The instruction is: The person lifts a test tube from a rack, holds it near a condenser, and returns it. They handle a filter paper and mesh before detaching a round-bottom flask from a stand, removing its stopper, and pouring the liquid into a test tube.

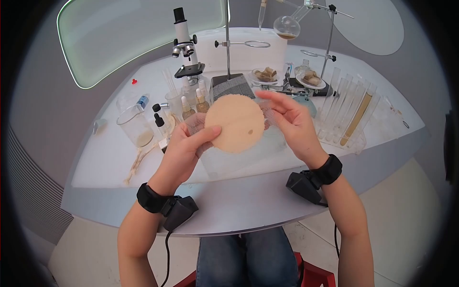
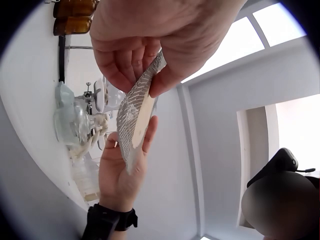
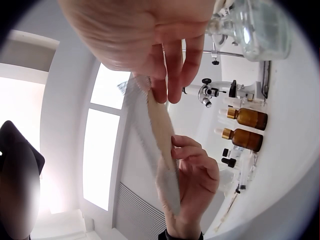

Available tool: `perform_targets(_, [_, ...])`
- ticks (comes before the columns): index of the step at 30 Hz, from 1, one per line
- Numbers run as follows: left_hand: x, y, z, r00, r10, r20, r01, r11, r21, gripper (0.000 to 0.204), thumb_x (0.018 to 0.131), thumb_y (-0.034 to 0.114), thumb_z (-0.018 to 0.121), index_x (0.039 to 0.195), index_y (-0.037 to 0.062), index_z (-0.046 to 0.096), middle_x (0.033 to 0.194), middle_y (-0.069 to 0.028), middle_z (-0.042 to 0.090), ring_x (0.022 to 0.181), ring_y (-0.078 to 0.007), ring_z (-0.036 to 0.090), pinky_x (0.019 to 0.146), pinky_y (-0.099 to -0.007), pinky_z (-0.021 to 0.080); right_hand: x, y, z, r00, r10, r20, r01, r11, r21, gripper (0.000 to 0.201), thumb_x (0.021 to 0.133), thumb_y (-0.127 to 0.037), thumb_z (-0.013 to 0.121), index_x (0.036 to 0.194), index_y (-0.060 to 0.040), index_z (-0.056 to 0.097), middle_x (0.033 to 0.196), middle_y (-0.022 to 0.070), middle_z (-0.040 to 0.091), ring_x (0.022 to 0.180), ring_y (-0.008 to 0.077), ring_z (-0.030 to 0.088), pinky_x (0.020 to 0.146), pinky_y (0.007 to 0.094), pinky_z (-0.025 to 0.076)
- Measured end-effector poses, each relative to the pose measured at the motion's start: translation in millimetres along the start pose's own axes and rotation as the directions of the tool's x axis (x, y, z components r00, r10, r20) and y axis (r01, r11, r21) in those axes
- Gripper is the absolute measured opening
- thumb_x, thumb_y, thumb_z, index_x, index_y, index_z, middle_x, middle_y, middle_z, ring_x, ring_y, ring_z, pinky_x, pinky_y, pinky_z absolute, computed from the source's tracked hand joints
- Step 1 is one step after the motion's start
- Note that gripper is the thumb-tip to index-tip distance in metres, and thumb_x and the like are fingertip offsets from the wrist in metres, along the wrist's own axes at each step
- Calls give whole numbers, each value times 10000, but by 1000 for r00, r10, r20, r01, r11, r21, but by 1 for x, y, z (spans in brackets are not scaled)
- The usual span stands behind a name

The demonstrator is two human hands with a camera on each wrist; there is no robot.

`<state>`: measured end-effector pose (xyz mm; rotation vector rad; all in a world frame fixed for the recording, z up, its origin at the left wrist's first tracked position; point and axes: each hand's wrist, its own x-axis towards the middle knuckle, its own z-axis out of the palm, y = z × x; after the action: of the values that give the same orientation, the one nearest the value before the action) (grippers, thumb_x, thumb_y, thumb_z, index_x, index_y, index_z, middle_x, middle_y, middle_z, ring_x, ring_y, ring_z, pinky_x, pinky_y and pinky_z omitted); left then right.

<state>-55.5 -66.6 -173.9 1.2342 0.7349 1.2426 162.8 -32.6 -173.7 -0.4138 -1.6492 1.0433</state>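
Held up over the near part of the table is a wire gauze (image 2: 131, 107), a square metal mesh with a round tan centre (image 1: 234, 122) that has one small dark spot. My left hand (image 1: 189, 141) pinches its left side, thumb on the tan face and fingers behind the mesh. At the opposite edge is my right hand (image 1: 294, 124), its fingers fairly straight; the index finger extends past the corner. Right-hand fingers (image 3: 172, 75) touch the gauze from behind in the right wrist view, where the thumb is hidden.
Left of the hands are a glass beaker (image 1: 136, 126), amber dropper bottles (image 3: 245, 129) and a microscope (image 1: 186, 45). Behind the gauze rises a ring stand (image 1: 228, 52) with grey mesh over its base. A rack of test tubes (image 1: 349, 110) and a clamped round flask (image 1: 287, 27) are rightward.
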Motion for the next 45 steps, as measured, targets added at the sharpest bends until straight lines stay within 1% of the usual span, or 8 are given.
perform_targets(2, [-1,0,2,999,52,-2,-52,994,92,260,784,119,632,1007,18,540,940,-40,599,856,-94,566,785,-229,440,0,-2,-1,1000,14,-23,-13,998,56,243,857,-36,471,1087,-14,546,959,45,599,839,86,549,726,212,434])
perform_targets(4, [-1,-2,4,989,138,-59,-133,988,79,237,783,131,645,970,16,558,893,-32,613,824,-82,566,764,-227,442,1,-2,-4,986,161,-46,-136,928,346,243,868,-98,484,1089,-17,541,948,41,598,817,81,540,729,213,426])
perform_targets(8, [-2,-3,2,984,175,-18,-171,976,134,222,782,129,648,954,16,564,869,-27,614,795,-71,561,739,-222,439,-3,1,-4,985,162,54,-171,944,281,233,844,-150,551,1026,-5,570,902,30,602,802,67,534,720,206,420])
perform_targets(10, [-3,-2,5,986,165,-2,-163,972,168,208,775,128,658,932,22,573,853,-22,614,773,-66,555,724,-217,433,-5,0,-2,980,167,109,-176,981,78,223,819,-177,601,945,7,598,848,17,602,780,55,531,717,203,417])
perform_targets(13, [-4,-1,4,989,144,42,-149,977,151,209,766,129,668,925,26,577,845,-18,611,762,-65,554,719,-214,431,-6,-1,-3,969,213,123,-227,967,116,199,801,-182,628,881,-1,615,818,6,602,764,48,530,716,206,417])
perform_targets(26, [-7,1,4,987,122,108,-130,989,69,212,764,135,670,925,30,580,840,-8,609,776,-67,547,733,-214,421,-7,3,-6,961,171,216,-223,944,243,189,804,-169,628,901,-7,610,844,13,611,786,61,541,723,212,421])
perform_targets(34, [-2,-1,8,973,228,29,-230,969,87,398,800,182,633,1131,13,492,1053,-51,569,964,-107,530,855,-252,406,-4,4,0,989,149,19,-150,974,170,220,827,-194,603,932,-1,607,859,12,606,782,57,525,739,212,413])
perform_targets(45, [5,-3,-3,992,122,7,-121,990,-68,319,905,291,440,1100,47,504,1060,-56,569,980,-121,531,892,-280,390,-1,10,-2,984,138,-117,-125,986,107,197,832,-201,597,884,-11,597,805,8,594,739,56,517,695,207,414])
